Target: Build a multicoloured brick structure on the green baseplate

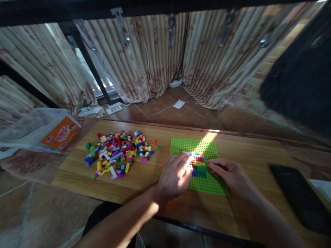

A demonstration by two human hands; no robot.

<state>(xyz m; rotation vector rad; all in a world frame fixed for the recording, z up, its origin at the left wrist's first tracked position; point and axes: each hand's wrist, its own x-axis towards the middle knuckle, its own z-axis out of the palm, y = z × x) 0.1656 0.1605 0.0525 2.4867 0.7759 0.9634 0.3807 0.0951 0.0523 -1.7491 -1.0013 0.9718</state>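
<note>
A bright green studded baseplate [181, 144] lies on the wooden table [258, 155]. Small coloured bricks [198, 159] are built up near its middle. My left hand [174, 175] rests on the plate's left side, fingers curled and pressed together at the built bricks. My right hand [229, 172] lies on the plate's right side, fingers bent toward the same bricks. What the fingertips pinch, if anything, is too small to make out.
A loose pile of coloured bricks [116, 155] lies left of the plate. A clear plastic box with an orange label [60, 132] sits at the table's left end. A dark flat object [300, 196] lies at the right. Curtains hang behind.
</note>
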